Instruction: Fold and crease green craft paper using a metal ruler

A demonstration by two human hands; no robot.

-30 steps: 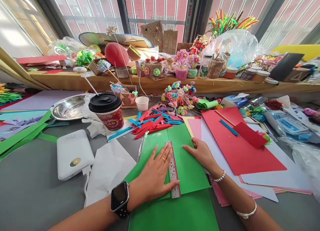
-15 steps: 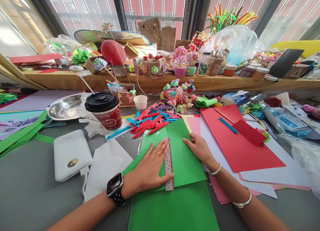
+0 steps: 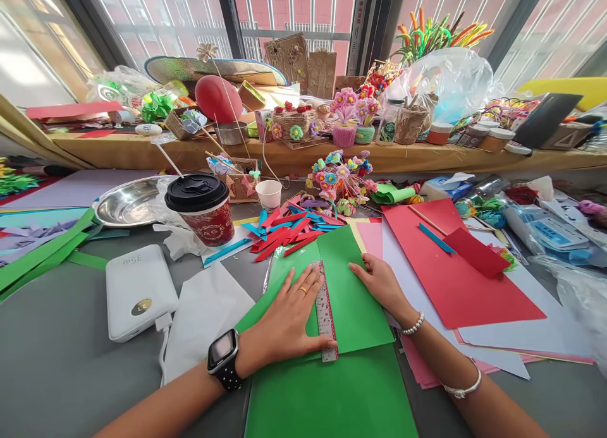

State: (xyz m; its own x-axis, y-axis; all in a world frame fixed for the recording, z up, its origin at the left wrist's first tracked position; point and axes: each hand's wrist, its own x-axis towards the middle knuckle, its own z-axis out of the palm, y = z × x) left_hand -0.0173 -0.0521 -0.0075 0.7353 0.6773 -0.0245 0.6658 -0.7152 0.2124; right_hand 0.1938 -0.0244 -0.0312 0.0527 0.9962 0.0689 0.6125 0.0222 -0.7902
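My left hand (image 3: 289, 316) lies flat, fingers spread, pressing a patterned ruler (image 3: 325, 315) down on a green paper sheet (image 3: 355, 299). The ruler runs lengthwise along a fold or edge of that sheet. My right hand (image 3: 382, 285) rests flat on the same green sheet just right of the ruler, fingertips near the sheet's upper right edge. A second, larger green sheet (image 3: 332, 400) lies underneath, toward me. Neither hand grips anything; both press down with open fingers.
A white power bank (image 3: 140, 291) and a red lidded coffee cup (image 3: 205, 209) stand to the left. Cut red and blue paper strips (image 3: 289, 226) lie beyond the green sheet. Red sheets (image 3: 450, 280) spread to the right. A metal bowl (image 3: 128, 201) sits far left; craft flowers crowd the windowsill.
Both hands and the ruler stay in nearly the same place on the green sheet; only the camera view has shifted slightly.
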